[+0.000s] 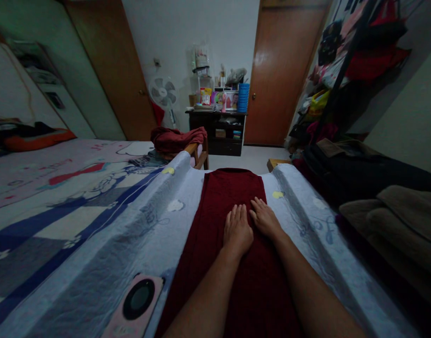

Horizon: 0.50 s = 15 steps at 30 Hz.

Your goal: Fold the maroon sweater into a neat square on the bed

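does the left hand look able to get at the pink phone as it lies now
Probably yes: the left hand rests flat on the dark red garment, apparently holding nothing, and the pink phone lies uncovered to its left, with nothing visible blocking the way.

we hold our left hand (239, 229) palm down, its fingers (237, 214) straight and close together. our right hand (265, 218) lies flat too, just right of the left hand and reaching slightly ahead of it, fingers angled inward. our bare left forearm (204, 293) slants back and leftward from the left hand; our bare right forearm (307, 281) slopes away behind and to the right of it. in this dimness, our thumbs are hard to make out.
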Motion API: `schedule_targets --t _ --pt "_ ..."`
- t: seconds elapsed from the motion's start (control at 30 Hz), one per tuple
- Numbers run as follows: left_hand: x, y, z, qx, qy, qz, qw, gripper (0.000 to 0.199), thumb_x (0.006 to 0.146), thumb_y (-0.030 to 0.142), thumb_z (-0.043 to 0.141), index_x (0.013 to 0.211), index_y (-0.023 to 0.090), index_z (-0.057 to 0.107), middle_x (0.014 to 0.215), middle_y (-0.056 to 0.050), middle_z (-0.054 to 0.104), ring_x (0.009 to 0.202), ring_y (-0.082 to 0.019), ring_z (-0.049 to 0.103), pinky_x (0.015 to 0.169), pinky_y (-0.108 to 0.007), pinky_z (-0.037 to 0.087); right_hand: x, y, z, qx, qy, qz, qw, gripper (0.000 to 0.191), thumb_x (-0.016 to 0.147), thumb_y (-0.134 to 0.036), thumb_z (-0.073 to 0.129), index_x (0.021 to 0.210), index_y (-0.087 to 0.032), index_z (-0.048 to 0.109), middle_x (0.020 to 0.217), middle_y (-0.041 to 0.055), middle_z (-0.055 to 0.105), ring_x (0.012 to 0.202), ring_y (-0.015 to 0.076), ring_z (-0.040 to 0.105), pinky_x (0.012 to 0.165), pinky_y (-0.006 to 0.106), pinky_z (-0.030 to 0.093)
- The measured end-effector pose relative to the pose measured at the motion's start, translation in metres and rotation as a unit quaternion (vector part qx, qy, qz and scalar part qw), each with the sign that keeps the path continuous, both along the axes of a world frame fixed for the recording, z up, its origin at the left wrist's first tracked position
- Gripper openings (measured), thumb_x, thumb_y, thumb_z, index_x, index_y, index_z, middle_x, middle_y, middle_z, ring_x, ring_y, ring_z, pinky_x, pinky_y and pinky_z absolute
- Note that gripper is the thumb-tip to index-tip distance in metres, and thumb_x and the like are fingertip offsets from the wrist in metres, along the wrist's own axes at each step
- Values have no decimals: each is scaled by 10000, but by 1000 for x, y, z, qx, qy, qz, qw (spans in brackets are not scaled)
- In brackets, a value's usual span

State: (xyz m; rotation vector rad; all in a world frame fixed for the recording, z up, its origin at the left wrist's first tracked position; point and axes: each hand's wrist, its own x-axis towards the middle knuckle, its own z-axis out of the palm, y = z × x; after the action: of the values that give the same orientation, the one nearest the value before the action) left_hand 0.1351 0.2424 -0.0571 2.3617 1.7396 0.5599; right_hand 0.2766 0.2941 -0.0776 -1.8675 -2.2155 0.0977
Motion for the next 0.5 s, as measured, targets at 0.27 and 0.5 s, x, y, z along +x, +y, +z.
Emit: schedule_targets --t 0.27,0.5 --pt "0 -2 1 -4 20 -9 1000 595 864 216 392 1449 120 333 1537 -98 316 1442 -230 196 1184 -421 187 3 13 5 -12 -13 -43 999 567 965 -381 303 1445 -83 356 1533 160 280 1427 254 223 1135 388 230" --pt "-1 -2 1 -9 26 -12 1000 598 866 224 402 1451 123 325 1541 -100 306 1445 -230 185 1181 -422 192 9 27 5 -8 -21 -50 998 601 967 -440 292 1448 -83 346 1535 155 278 1429 248 215 1136 382 214"
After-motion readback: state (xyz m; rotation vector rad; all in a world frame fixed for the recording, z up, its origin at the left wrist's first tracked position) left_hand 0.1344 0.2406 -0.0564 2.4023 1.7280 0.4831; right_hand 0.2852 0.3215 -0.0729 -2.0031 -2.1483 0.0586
